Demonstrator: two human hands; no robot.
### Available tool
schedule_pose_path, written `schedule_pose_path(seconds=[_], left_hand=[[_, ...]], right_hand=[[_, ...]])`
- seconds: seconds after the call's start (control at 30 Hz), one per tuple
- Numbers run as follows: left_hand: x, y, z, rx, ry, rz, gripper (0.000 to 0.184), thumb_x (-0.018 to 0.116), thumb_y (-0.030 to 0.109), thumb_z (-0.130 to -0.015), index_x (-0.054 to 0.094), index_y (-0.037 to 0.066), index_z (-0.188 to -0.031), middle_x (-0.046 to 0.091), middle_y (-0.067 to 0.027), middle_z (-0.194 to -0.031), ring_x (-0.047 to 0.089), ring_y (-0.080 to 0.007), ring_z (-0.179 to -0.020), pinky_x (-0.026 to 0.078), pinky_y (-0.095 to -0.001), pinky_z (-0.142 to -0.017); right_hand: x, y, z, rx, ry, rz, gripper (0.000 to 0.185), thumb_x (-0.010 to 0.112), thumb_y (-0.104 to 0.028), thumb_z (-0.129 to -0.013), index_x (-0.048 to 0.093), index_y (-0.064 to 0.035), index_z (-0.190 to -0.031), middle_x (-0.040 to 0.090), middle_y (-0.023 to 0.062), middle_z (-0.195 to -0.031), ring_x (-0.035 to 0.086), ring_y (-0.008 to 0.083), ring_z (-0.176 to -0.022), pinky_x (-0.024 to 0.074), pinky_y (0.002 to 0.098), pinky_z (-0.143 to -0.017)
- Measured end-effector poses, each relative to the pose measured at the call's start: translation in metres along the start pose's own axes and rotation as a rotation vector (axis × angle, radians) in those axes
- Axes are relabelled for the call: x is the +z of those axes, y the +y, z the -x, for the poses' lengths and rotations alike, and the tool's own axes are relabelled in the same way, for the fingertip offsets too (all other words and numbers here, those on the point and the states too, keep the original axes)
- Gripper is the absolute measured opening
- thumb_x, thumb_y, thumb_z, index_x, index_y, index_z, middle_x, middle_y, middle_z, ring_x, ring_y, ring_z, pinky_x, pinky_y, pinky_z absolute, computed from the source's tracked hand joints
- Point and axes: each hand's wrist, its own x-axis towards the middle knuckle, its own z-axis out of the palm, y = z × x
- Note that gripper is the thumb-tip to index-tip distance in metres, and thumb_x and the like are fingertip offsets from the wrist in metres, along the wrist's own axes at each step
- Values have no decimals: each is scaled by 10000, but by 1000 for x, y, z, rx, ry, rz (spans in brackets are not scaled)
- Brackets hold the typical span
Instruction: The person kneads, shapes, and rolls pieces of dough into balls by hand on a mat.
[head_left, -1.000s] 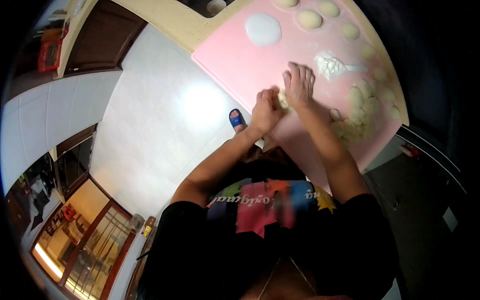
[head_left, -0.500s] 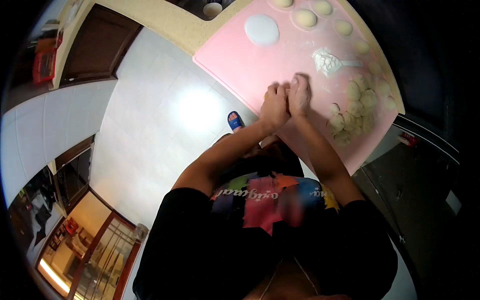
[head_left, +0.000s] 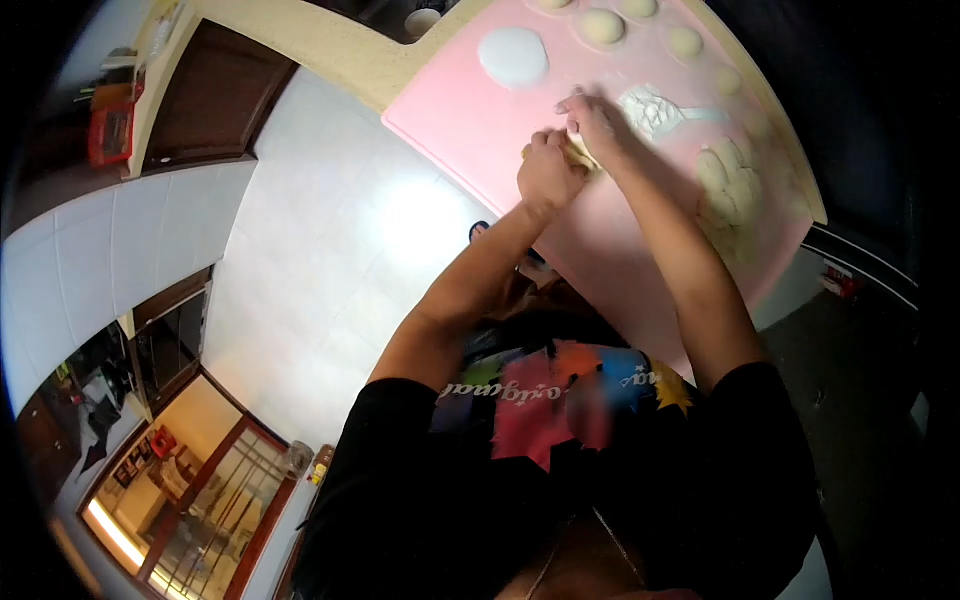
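Observation:
My left hand (head_left: 550,175) is closed around a piece of dough (head_left: 581,152) on the pink mat (head_left: 465,115). Pale dough shows at the right of its fingers, and a yellowish edge peeks out on the left. Just beyond, my right hand (head_left: 592,128) lies over the far side of that dough, its fingers stretched leftward and partly apart. What is under the palms is hidden. Close to the right hand, a heap of white flour (head_left: 648,112) lies by a pale spoon-like handle (head_left: 705,115).
Several round dough balls (head_left: 602,27) line the mat's far edge. A flat white disc (head_left: 513,57) lies at the back left. Overlapping dough pieces (head_left: 728,182) are piled beyond my right forearm. The mat sits on a beige counter (head_left: 330,60) above a tiled floor (head_left: 310,280).
My right hand has moved up and away from my left, its fingers now pointing left, and pale dough shows between the hands. The view has shifted slightly.

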Motion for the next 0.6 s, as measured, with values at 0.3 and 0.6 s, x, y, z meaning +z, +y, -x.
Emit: schedule_pose_path(seconds=[0.3,0.6], left_hand=[[-7,-28,40,0,-111,321,711,802,183,-750,447,-9,-1335,503,-268,-1277,522,-440,-1160,491,-483,-963],[3,-5,-20,96,47,-45,532,760,317,-795,553,13,-1180,534,-233,-1263,591,-432,-1096,522,-496,-914]], right_hand=[[22,-38,75,-280,493,792,199,617,-177,-845,658,-106,-1025,685,115,-1014,626,296,-999,434,447,-883],[18,-9,3,-404,424,434,199,660,-256,-887,656,-97,-1006,666,135,-841,666,318,-852,517,431,-777]])
